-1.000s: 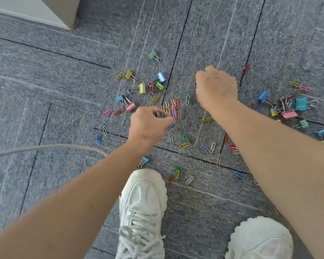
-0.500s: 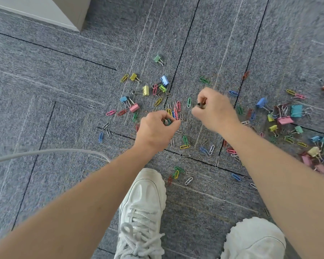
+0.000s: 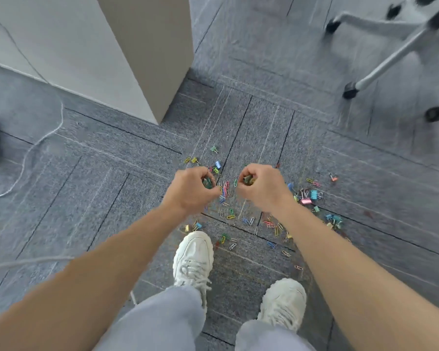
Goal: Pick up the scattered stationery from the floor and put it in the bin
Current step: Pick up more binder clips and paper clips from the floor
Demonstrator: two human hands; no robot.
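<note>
Both hands have risen from the carpet [image 3: 137, 173], your left hand [image 3: 192, 190] and right hand [image 3: 261, 190] each curled round gathered clips [image 3: 207, 184], so keep them tight and level toward the unseen bin while paper clips [image 3: 230, 216] lie scattered below.

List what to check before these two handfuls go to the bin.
1. Left hand holds green clips firmly: ok, fingers curled round them.
2. Right hand holds its handful: ok.
3. Bin in sight: not ok, none in view.
4. Carpet cleared: not ok, many loose clips lie there.
5. Walking path: not ok, cable on the left, chair base ahead right.
6. Anything slipping out: cannot tell.
</note>
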